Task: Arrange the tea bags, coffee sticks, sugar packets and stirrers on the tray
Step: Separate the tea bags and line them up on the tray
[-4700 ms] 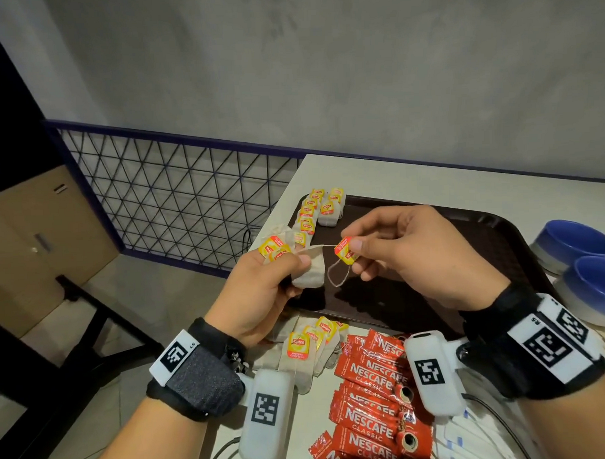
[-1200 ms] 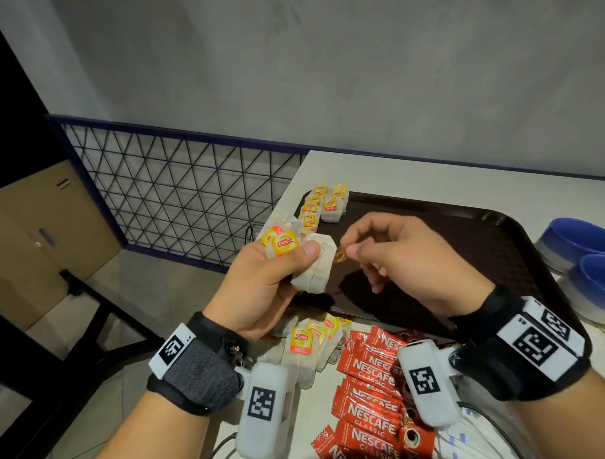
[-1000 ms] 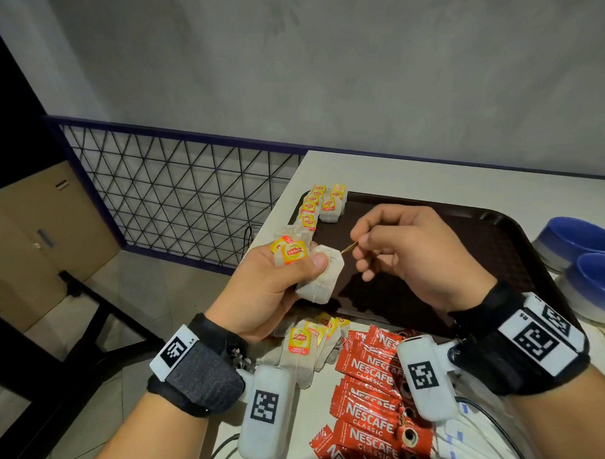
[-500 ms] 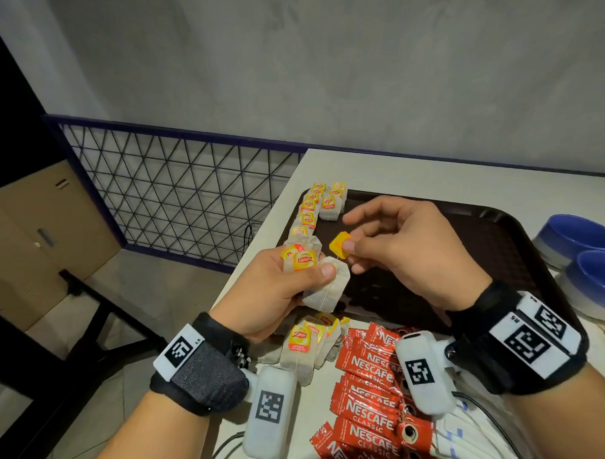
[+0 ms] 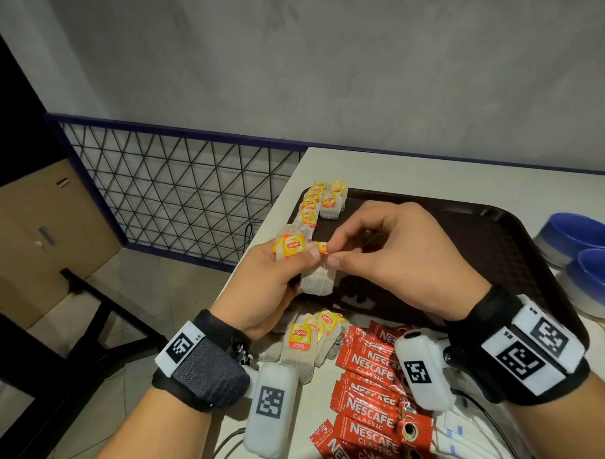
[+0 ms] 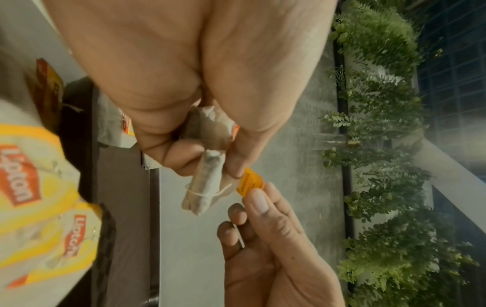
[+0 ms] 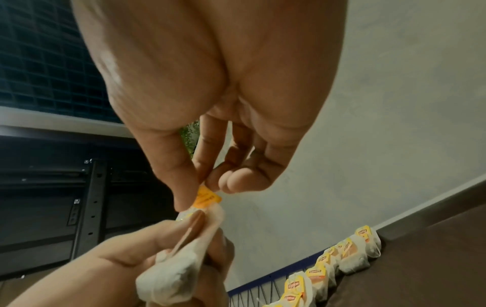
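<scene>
- The left hand [image 5: 265, 282] grips a small bunch of tea bags [image 5: 296, 252], thumb pressed over the front one, held just above the near left corner of the tray [image 5: 500, 243].
- The right hand [image 5: 401, 260] pinches the yellow tag [image 6: 249, 183] of the foremost tea bag [image 5: 318, 280] between thumb and forefinger; its other fingers curl loosely.
- Half a second ago the tag was held clear of the bag; now it is pressed against the bag's top beside the left thumb. The string, loose and looping several seconds back, now lies wound round the bag, as the left wrist view shows.
- Judged from this, the bag is nearly tidied and ready to join the row of tea bags [image 5: 322, 199] along the tray's far left edge.
- Just off the tray's near edge, on the surface [image 5: 429, 170], lie a loose heap of tea bags [image 5: 305, 339], coffee sticks [image 5: 368, 392] and sugar packets [image 5: 452, 433], all yet to be arranged.
- Hard to tell: how many bags the left hand holds, and whether the tag is tucked under the string. The packets are cut off at the frame's bottom; no stirrers can be made out.
</scene>
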{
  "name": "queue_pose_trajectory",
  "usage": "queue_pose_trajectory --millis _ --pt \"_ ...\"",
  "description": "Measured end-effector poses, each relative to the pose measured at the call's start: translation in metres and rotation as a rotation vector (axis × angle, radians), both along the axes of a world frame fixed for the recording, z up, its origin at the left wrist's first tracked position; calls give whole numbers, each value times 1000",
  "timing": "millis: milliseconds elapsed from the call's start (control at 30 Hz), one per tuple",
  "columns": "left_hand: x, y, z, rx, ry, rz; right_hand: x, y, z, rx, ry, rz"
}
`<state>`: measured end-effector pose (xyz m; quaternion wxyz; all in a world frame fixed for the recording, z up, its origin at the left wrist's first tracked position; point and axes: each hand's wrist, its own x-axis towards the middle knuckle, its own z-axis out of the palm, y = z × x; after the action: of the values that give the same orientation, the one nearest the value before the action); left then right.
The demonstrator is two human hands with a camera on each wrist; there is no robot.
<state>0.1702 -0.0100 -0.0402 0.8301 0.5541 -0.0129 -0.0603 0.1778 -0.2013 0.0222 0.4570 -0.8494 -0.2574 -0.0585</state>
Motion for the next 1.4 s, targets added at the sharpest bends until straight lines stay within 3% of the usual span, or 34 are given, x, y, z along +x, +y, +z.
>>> queue_pose_trajectory --millis 600,1133,1400 --pt "-1 1 1 -37 -84 -16 4 0 -7 -13 68 -24" --pt "0 -2 2 -75 -112 13 2 0 -2 173 199 -28" --pt "-2 3 1 -3 -167 -34 2 2 -7 70 172 -90"
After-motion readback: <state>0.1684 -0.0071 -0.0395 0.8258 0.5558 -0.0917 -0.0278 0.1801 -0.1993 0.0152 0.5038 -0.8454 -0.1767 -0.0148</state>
